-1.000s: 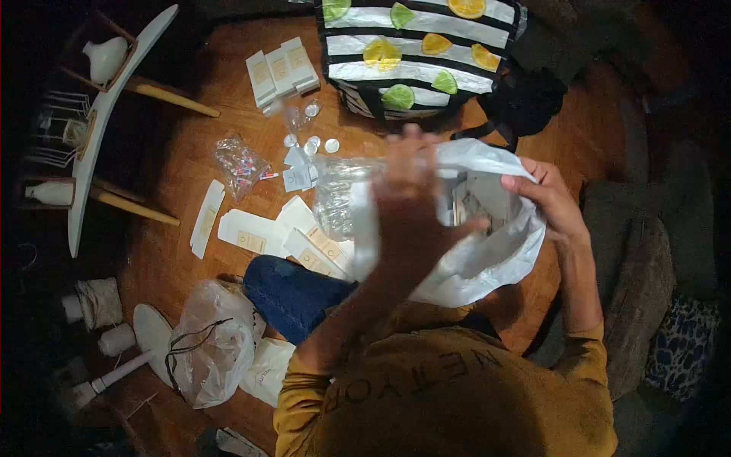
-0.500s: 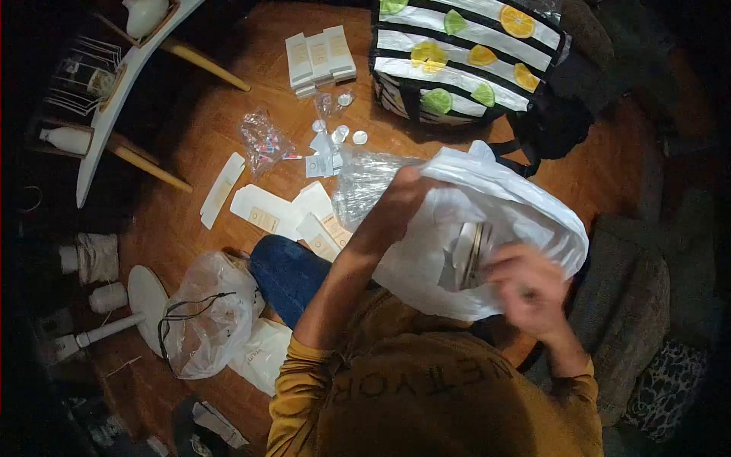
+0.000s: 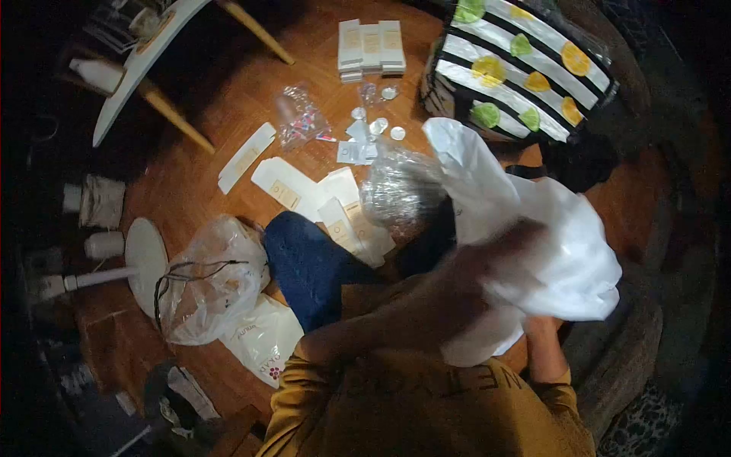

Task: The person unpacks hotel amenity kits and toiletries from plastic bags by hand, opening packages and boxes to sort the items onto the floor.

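A white plastic bag is bunched up in front of my chest, on the right of the view. My left hand reaches across my body onto the side of the bag. Its fingers are smeared by motion, so I cannot tell how they are closed. The right forearm comes up beneath the bag, and the bag hides that hand. Whatever lies inside the bag is hidden from me now. Beside the bag, to the left, sits a bundle of clear plastic wrap.
Flat white cartons, small packets and round silvery discs lie on the wooden floor. Stacked boxes and a striped citrus-print bag stand farther off. A clear plastic bag rests by my left knee.
The bag's opening faced me with round, silvery-edged things inside; now the bag is bunched and its inside hidden. My left hand moved right and nearer, while my right hand went behind the bag.
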The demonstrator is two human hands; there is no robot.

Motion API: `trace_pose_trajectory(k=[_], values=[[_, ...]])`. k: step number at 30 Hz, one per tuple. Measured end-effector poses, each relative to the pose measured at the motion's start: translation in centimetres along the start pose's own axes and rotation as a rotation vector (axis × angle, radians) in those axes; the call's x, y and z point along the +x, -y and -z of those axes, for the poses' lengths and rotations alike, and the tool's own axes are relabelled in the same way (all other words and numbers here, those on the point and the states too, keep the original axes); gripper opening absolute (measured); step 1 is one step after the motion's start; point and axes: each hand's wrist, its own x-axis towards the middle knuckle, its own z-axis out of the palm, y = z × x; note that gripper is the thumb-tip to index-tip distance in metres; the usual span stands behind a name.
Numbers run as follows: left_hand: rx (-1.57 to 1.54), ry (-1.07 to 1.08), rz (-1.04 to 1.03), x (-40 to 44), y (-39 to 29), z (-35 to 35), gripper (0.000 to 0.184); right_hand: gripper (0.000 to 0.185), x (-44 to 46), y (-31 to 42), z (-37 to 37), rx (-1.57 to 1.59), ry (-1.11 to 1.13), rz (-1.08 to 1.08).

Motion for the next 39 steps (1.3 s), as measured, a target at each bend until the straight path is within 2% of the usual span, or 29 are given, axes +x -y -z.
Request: trace_pose_trajectory(k=[2, 4, 5, 7, 8, 12, 15, 18, 20, 22, 23, 25, 26, 27, 28, 29, 31, 32, 33, 36, 37, 39], values=[[-0.239, 0.223, 0.098, 0.3, -0.7, -0.7, 0.048, 0.035, 0.5, 0.6, 0.2, 0.07, -0.052, 0.014], [-0.268, 0.299, 0.181, 0.8, -0.9, -1.6, 0.048, 0.035, 1.0, 1.2, 0.6, 0.143, -0.111, 0.032], [-0.25, 0.273, 0.172, 0.8, -0.2, -2.4, 0.048, 0.035, 1.2, 1.4, 0.9, 0.178, -0.142, 0.039], [-0.168, 0.057, -0.063, 0.5, 0.8, -3.6, 0.051, 0.036, 1.7, 2.0, 1.5, 0.248, -0.199, 0.05], [0.014, -0.057, -0.175, 0.6, 0.8, -3.6, 0.052, 0.036, 1.9, 2.3, 1.7, 0.277, -0.226, 0.058], [-0.084, -0.206, -0.212, 2.0, -0.5, -3.3, 0.05, 0.036, 3.4, 4.5, 2.3, 0.374, -0.285, 0.126], [-0.026, -0.166, -0.302, 2.2, -2.6, -3.4, 0.056, 0.036, 4.7, 5.9, 1.5, 0.401, -0.222, 0.205], [0.076, -0.084, -0.437, 1.8, -1.3, -5.2, 0.054, 0.036, 5.9, 8.0, 0.0, 0.412, -0.115, 0.275], [0.137, -0.108, -0.386, 1.5, 0.5, -6.1, 0.052, 0.037, 6.7, 8.8, -1.0, 0.421, -0.055, 0.313], [0.088, 0.145, -0.301, 1.5, 2.4, -6.3, 0.055, 0.037, 7.4, 9.4, -1.8, 0.433, -0.01, 0.337], [0.091, 0.14, -0.302, 1.4, 1.8, -5.3, 0.055, 0.037, 7.9, 9.6, -2.2, 0.437, 0.015, 0.347], [0.133, 0.397, -0.209, 0.7, 0.7, -1.4, 0.055, 0.037, 8.6, 10.2, -2.8, 0.445, 0.061, 0.373], [0.269, 0.491, -0.117, 1.6, -1.7, 2.5, 0.056, 0.037, 8.8, 10.6, -3.0, 0.451, 0.082, 0.39], [0.319, 0.01, -0.137, 0.2, -0.3, 5.5, 0.049, 0.037, 9.2, 10.8, -3.4, 0.464, 0.099, 0.402], [0.402, -0.257, -0.012, -1.4, 2.0, 9.0, 0.046, 0.037, 9.5, 11.0, -3.8, 0.472, 0.126, 0.409], [0.443, -0.357, 0.211, -3.3, 6.4, 11.6, 0.044, 0.037, 9.8, 11.2, -4.2, 0.481, 0.152, 0.415], [0.22, -0.221, 0.628, -9.1, 16.3, 14.0, 0.039, 0.038, 10.4, 11.2, -5.2, 0.488, 0.211, 0.428], [0.105, -0.21, 0.707, -11.2, 19.1, 14.3, 0.037, 0.038, 10.6, 11.5, -5.7, 0.493, 0.234, 0.433], [0.037, -0.247, 0.76, -12.6, 20.3, 14.1, 0.035, 0.038, 10.8, 11.6, -6.1, 0.499, 0.256, 0.435], [0.187, -0.424, 0.924, -11.2, 15.9, 13.7, 0.023, 0.038, 11.6, 11.3, -7.3, 0.507, 0.337, 0.413], [0.184, -0.433, 0.927, -11.5, 16.3, 13.5, 0.023, 0.038, 11.7, 11.4, -7.8, 0.511, 0.354, 0.41], [1.026, -0.551, 0.487, -11.9, 17.0, 13.1, 0.018, 0.038, 12.0, 11.2, -8.6, 0.513, 0.398, 0.4]])
